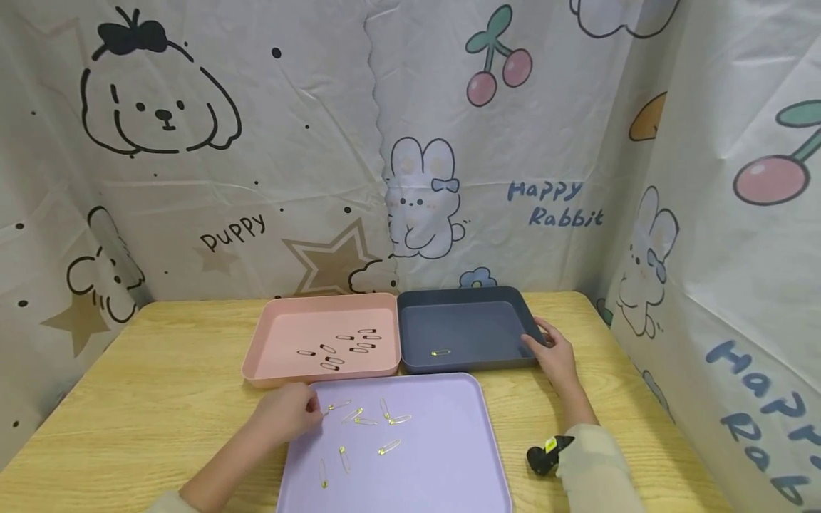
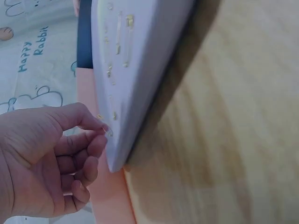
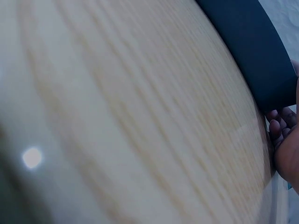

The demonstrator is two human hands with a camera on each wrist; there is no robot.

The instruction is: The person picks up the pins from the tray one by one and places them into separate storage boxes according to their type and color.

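Observation:
At the near-left corner of the lilac tray point(image 1: 442, 456), my left hand point(image 1: 288, 412) has its thumb and index fingertip together on a thin safety pin point(image 2: 104, 129), mostly hidden by the fingers. Several gold safety pins point(image 1: 389, 447) lie scattered on this tray. My right hand point(image 1: 556, 355) grips the right rim of the dark blue tray point(image 1: 474, 317), thumb over the edge and fingers outside. Inside that tray lies one gold safety pin point(image 1: 441, 353). In the right wrist view, curled fingers point(image 3: 275, 128) show under the tray's corner.
A pink tray point(image 1: 288, 320) with several dark safety pins point(image 1: 345, 337) stands at the back left, against the dark blue one. A black device point(image 1: 544, 457) is at the right wrist. Printed cloth point(image 1: 333, 142) hangs behind the wooden table point(image 1: 173, 377).

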